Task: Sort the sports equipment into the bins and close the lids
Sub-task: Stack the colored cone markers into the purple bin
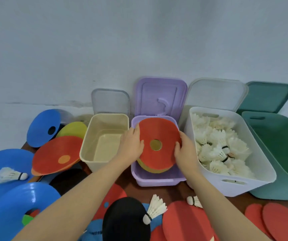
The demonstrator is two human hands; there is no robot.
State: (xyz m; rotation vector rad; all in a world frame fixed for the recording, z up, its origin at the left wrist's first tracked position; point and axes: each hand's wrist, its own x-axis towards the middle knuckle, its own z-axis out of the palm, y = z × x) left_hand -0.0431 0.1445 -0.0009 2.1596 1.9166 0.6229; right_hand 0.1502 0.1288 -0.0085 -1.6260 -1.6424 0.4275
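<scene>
A red disc cone (158, 133) with a round centre hole lies tilted on a stack of yellow cones inside the purple bin (157, 179). My left hand (131, 145) holds its left edge and my right hand (184, 150) grips its right edge, fingers curled over the rim. The purple lid (160, 94) stands open behind the bin. Beside it on the left is an empty cream bin (85, 153). To the right, a white bin (261, 169) holds several shuttlecocks, and a green bin (278, 145) stands at the far right.
Blue cones (42, 127), a yellow cone (73, 128) and a red cone (53, 153) lie at the left. Loose shuttlecocks (11, 175) (155, 209) (194, 201) lie among black (125, 218) and red paddles (186, 221) at the front. Clear lids and a green lid (268, 94) lean on the wall.
</scene>
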